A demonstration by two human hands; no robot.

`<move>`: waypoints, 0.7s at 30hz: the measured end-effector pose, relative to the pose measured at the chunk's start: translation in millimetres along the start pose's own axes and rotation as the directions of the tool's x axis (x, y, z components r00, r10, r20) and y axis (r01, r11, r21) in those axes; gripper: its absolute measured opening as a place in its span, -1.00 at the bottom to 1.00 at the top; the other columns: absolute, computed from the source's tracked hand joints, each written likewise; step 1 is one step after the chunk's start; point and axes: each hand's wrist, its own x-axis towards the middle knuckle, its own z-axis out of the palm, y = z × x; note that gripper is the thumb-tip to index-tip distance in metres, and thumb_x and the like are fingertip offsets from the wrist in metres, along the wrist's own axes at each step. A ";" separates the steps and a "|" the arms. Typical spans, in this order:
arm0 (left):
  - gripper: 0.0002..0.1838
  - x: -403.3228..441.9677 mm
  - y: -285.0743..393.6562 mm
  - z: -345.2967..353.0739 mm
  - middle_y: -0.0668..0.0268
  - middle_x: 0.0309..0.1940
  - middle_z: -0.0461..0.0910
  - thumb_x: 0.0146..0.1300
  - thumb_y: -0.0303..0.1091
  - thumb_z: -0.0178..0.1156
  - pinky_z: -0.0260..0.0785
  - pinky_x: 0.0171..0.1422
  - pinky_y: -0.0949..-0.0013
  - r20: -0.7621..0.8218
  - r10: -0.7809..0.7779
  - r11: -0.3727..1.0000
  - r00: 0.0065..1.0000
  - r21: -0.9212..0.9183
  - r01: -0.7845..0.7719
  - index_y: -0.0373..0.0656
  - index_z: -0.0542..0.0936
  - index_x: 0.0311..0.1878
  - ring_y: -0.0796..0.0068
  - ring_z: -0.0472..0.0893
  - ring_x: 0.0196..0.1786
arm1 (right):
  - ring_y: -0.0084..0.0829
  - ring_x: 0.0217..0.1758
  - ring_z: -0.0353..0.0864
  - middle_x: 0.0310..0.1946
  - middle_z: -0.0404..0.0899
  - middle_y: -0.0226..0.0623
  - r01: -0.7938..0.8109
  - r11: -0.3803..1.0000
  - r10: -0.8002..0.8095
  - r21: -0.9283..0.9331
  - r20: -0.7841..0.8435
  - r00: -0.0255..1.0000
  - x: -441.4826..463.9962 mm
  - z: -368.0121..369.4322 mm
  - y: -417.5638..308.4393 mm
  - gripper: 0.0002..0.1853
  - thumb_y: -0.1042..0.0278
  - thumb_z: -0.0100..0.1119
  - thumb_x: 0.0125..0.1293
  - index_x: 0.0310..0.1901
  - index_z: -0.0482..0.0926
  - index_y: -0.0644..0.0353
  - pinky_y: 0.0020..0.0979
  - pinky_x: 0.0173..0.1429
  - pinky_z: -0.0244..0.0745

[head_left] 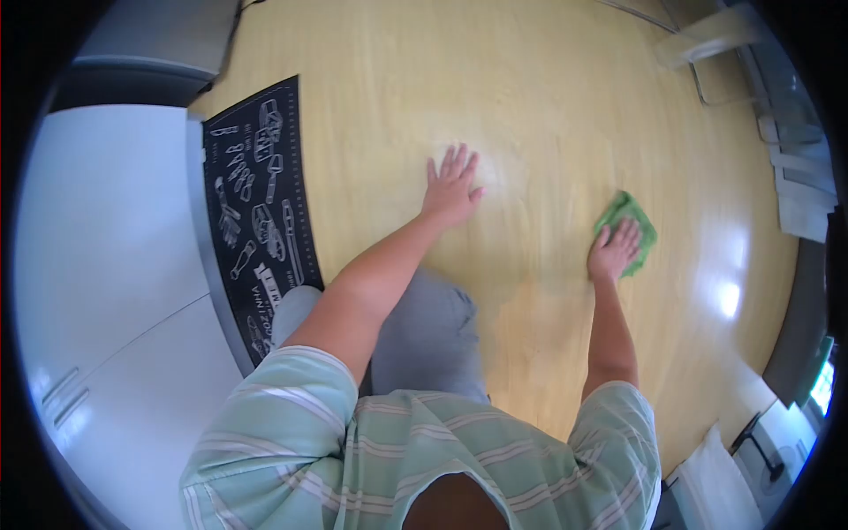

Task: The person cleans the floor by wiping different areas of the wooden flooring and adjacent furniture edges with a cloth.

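Observation:
My left hand (452, 190) lies flat on the light wooden floor (521, 115), its fingers spread and nothing under them that I can see. Over to the right, my right hand (616, 251) presses down on a green cloth (647, 237). The cloth is spread under the palm and fingers and sticks out past them at the top and right side. Both arms are stretched forward, and my knees in grey trousers (424, 327) rest on the floor between them.
A black printed mat (256, 203) runs along white cabinets (115, 221) on the left. A grey appliance (155, 40) stands at upper left. Chair-like metal legs (698, 84) are at upper right. A white bag-like item (720, 477) lies at lower right.

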 end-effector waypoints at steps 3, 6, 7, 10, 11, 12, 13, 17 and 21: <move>-0.43 -27.5 -37.3 -58.6 0.03 0.41 0.27 0.35 -0.04 0.11 -0.10 0.53 -0.21 0.073 -0.056 0.989 0.996 -0.132 0.065 -0.13 0.41 0.34 -0.03 0.17 0.49 | -0.04 0.61 -0.11 0.56 -0.05 -0.14 -0.430 0.901 0.432 0.056 -0.051 0.900 24.2 14.2 -62.5 -0.28 -0.14 -0.21 0.43 0.50 0.12 0.09 0.17 0.57 -0.27; -0.52 -71.7 -130.9 -105.1 0.00 0.29 0.41 0.30 -0.15 0.16 0.03 0.46 -0.21 -0.096 -0.176 0.973 0.980 -0.167 0.158 -0.18 0.50 0.23 -0.04 0.30 0.40 | -0.04 0.62 -0.12 0.57 -0.06 -0.19 -0.313 0.949 0.313 0.044 0.004 0.950 35.8 18.5 -164.7 -0.29 -0.16 -0.28 0.45 0.51 0.10 0.08 0.19 0.57 -0.32; -0.54 -90.8 -162.1 -119.2 -0.01 0.25 0.45 0.29 -0.20 0.16 0.07 0.43 -0.23 -0.115 -0.233 0.968 0.966 -0.117 0.220 -0.20 0.52 0.20 -0.04 0.33 0.38 | -0.04 0.62 -0.12 0.58 -0.07 -0.20 -0.198 0.979 0.194 0.043 0.079 0.978 23.7 10.2 -212.0 -0.29 -0.15 -0.28 0.45 0.52 0.10 0.07 0.18 0.57 -0.32; -0.50 -155.2 -248.9 -132.0 0.01 0.30 0.39 0.29 -0.13 0.16 0.02 0.46 -0.24 -0.242 -0.410 0.907 0.879 -0.006 0.422 -0.16 0.48 0.24 -0.04 0.26 0.42 | -0.08 0.63 -0.16 0.58 -0.07 -0.22 0.277 0.960 -0.278 0.037 0.035 0.960 -53.0 17.4 -327.1 -0.29 -0.14 -0.26 0.44 0.52 0.08 0.03 0.18 0.58 -0.36; -0.49 -173.9 -268.7 -132.9 0.01 0.32 0.37 0.29 -0.11 0.16 -0.01 0.48 -0.25 -0.258 -0.453 0.875 0.853 0.052 0.481 -0.14 0.47 0.25 -0.04 0.24 0.44 | -0.09 0.63 -0.18 0.58 -0.07 -0.23 0.419 0.907 -0.421 0.042 0.065 0.905 -80.0 16.3 -357.0 -0.29 -0.14 -0.25 0.44 0.53 0.07 0.01 0.18 0.58 -0.37; -0.45 -190.6 -282.9 -132.6 0.03 0.37 0.30 0.29 -0.09 0.16 -0.08 0.50 -0.28 -0.233 -0.500 0.852 0.834 0.042 0.522 -0.11 0.43 0.30 -0.03 0.18 0.47 | -0.10 0.64 -0.19 0.58 -0.06 -0.24 0.533 0.843 -0.537 0.076 0.073 0.840 -105.4 13.9 -380.0 -0.28 -0.14 -0.24 0.43 0.53 0.06 0.00 0.17 0.59 -0.39; -0.43 -206.0 -292.2 -133.0 0.03 0.38 0.28 0.29 -0.08 0.16 -0.09 0.51 -0.27 -0.220 -0.493 0.855 0.842 0.059 0.516 -0.09 0.42 0.32 -0.02 0.16 0.49 | -0.11 0.64 -0.21 0.57 -0.05 -0.25 0.629 0.769 -0.638 0.113 0.080 0.766 -128.7 11.4 -397.0 -0.28 -0.15 -0.22 0.43 0.53 0.05 -0.01 0.17 0.59 -0.40; -0.36 -243.2 -311.3 -123.0 0.06 0.42 0.22 0.29 -0.06 0.17 -0.18 0.53 -0.29 -0.174 -0.397 0.911 0.901 0.049 0.411 -0.05 0.33 0.40 -0.01 0.10 0.51 | -0.12 0.63 -0.17 0.56 -0.02 -0.27 0.792 0.592 -0.806 0.149 0.102 0.583 -183.0 1.9 -450.7 -0.28 -0.15 -0.18 0.41 0.53 0.05 -0.07 0.18 0.59 -0.38; -0.35 -271.7 -316.4 -101.9 0.07 0.44 0.20 0.30 -0.07 0.15 -0.22 0.53 -0.28 -0.171 -0.317 0.948 0.933 -0.052 0.313 -0.06 0.33 0.41 0.00 0.10 0.52 | -0.15 0.62 -0.12 0.56 0.00 -0.31 0.810 0.564 -0.826 0.161 0.099 0.555 -199.5 2.5 -480.7 -0.30 -0.16 -0.15 0.40 0.52 0.08 -0.15 0.18 0.58 -0.34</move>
